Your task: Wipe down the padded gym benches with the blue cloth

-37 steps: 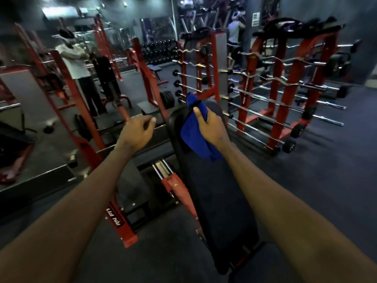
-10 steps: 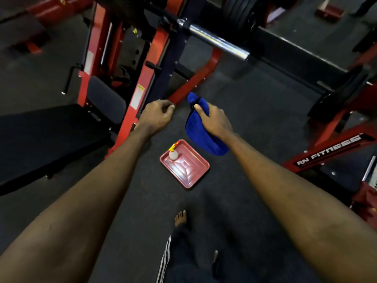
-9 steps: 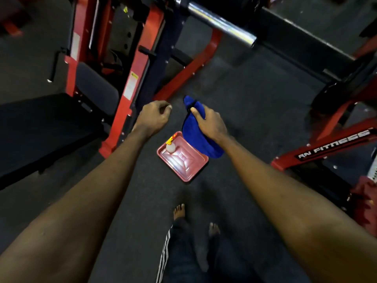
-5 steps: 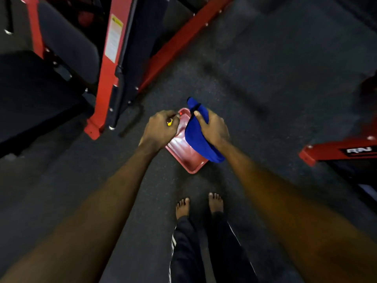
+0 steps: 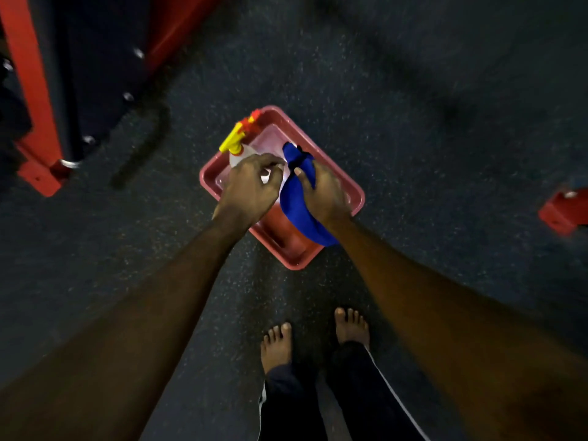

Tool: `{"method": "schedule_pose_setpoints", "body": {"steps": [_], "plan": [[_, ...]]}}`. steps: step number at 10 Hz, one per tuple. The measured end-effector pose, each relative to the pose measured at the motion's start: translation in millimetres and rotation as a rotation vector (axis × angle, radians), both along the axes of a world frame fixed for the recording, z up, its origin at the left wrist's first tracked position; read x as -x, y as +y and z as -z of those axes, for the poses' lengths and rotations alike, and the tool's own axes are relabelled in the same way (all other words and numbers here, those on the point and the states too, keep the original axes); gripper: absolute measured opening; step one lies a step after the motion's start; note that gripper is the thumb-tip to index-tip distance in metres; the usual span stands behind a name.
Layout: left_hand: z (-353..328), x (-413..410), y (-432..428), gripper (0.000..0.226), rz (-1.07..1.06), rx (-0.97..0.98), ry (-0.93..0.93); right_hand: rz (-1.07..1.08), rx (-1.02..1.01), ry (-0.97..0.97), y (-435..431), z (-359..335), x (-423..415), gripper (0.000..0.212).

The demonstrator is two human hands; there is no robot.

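I look straight down at a red plastic tray (image 5: 288, 251) on the dark rubber floor. A white spray bottle with a yellow and red trigger head (image 5: 236, 145) stands in the tray's left corner. My left hand (image 5: 248, 189) is over the bottle, its fingers curled round the white body. My right hand (image 5: 326, 192) grips the bunched blue cloth (image 5: 296, 203) just above the tray, right beside the left hand. No padded bench shows in this view.
A red steel rack upright and its foot (image 5: 36, 171) stand at the left, with dark bolted parts beside it. Another red frame end (image 5: 561, 211) pokes in at the right edge. My bare feet (image 5: 276, 343) stand just behind the tray.
I turned from the bench and bent down to the tray. Both hands dropped towards it; my left hand closed round the spray bottle while the right kept the cloth.
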State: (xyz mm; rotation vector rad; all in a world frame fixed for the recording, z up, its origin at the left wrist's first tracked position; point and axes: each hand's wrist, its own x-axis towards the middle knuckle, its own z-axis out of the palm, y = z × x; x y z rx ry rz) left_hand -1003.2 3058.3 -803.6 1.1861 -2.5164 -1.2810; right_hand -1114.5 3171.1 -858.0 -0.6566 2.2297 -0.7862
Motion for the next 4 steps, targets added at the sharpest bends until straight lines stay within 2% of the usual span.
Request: {"method": "schedule_pose_setpoints", "body": {"steps": [1,2,3,4], "plan": [[34.1,-5.5,4.0,0.025,-0.007,-0.015,-0.02,-0.019,-0.027,-0.012,0.3,47.1,-5.4,0.032],[49.1,-6.5,4.5,0.026,-0.009,-0.018,-0.023,-0.029,-0.056,-0.042,1.6,65.4,-7.9,0.03],[56.7,-5.6,6.5,0.027,0.02,-0.029,-0.034,-0.004,-0.063,-0.061,9.1,68.9,-9.6,0.038],[53.8,-2.9,3.3,0.028,-0.003,-0.026,-0.049,0.038,-0.049,-0.034,8.5,64.6,-6.3,0.033]]}}
